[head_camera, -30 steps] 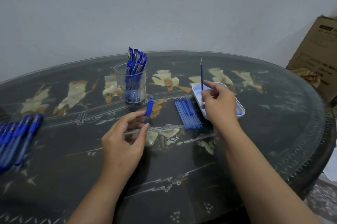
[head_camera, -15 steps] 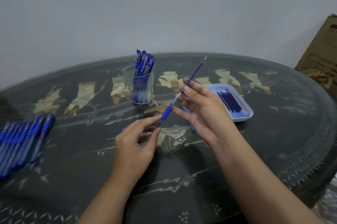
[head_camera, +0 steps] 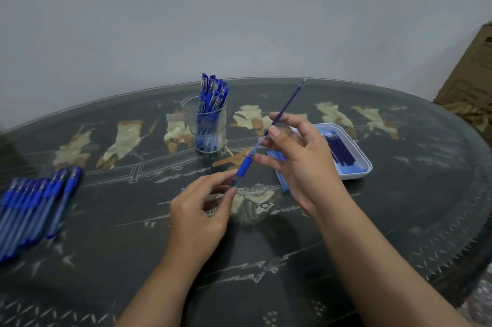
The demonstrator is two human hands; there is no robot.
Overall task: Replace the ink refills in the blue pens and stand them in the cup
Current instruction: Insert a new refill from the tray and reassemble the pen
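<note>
My left hand [head_camera: 199, 213] pinches a clear pen barrel with a blue grip [head_camera: 244, 166], tilted up to the right. My right hand [head_camera: 303, 159] pinches a dark blue ink refill [head_camera: 286, 101] whose lower end sits inside the barrel's mouth; its tip points up and to the right. A clear glass cup [head_camera: 206, 128] behind my hands holds several capped blue pens. At the left edge lies a row of several blue pens [head_camera: 32, 201]. A white tray [head_camera: 358, 167] on the right holds several dark refills. Light blue refills [head_camera: 279, 167] lie beside the tray, partly behind my right hand.
The round dark table [head_camera: 399, 207] has a glass top with pale inlaid figures. A cardboard box [head_camera: 471, 74] stands at the far right past the table's edge. A pale wall runs behind the table.
My right hand came from over the tray to the pen barrel in my left hand and put the refill's end into the barrel. The view shifted slightly right and closer.
</note>
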